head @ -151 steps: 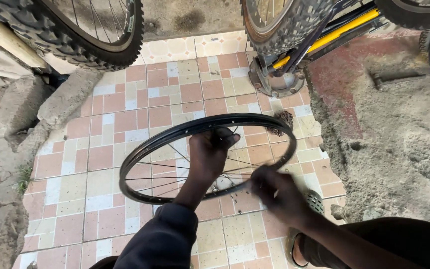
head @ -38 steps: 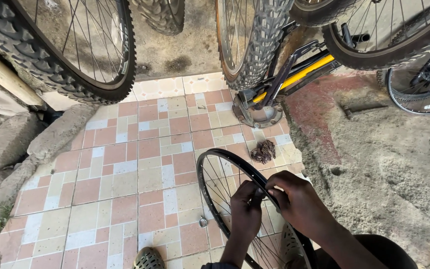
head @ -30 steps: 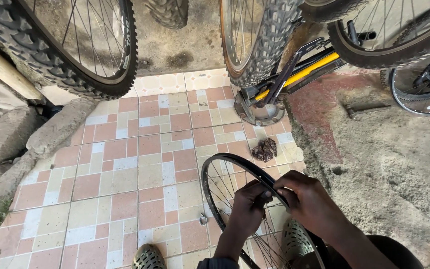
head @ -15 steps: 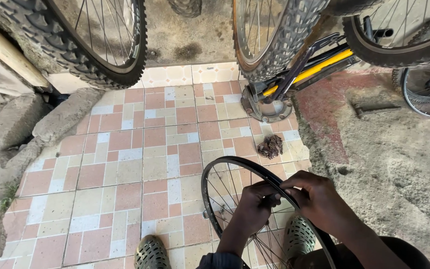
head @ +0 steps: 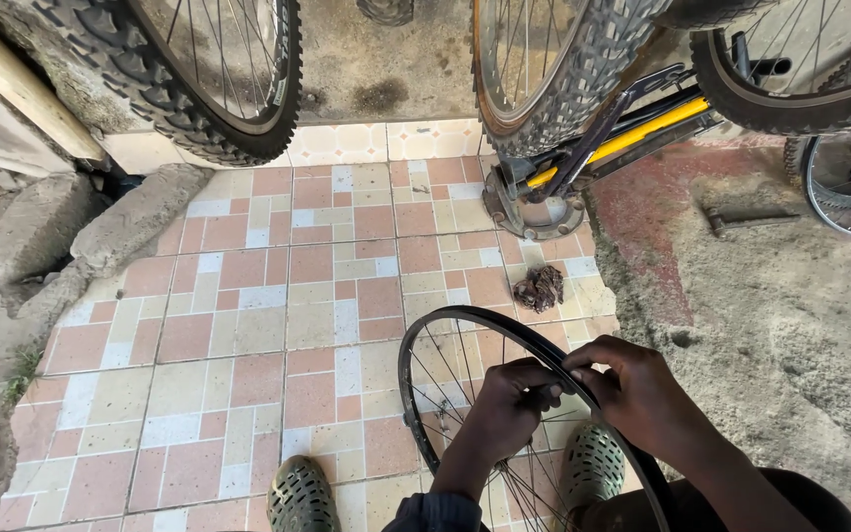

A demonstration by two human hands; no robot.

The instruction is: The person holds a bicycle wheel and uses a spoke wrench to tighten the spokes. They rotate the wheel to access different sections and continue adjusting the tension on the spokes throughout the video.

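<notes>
Bare black wheel rim (head: 425, 345) stands upright between the feet; left hand (head: 504, 414) and right hand (head: 637, 394) apparently pinch its upper edge.

My left hand (head: 509, 409) sits low in the middle of the view, fingers curled in and pinched toward the right, its forearm running down to a dark sleeve at the bottom edge. My right hand (head: 637, 389) comes in from the lower right, knuckles up, fingers bent and pointing left so the fingertips meet those of the left hand. Both seem closed in a grip, though the palms are hidden from me.
</notes>
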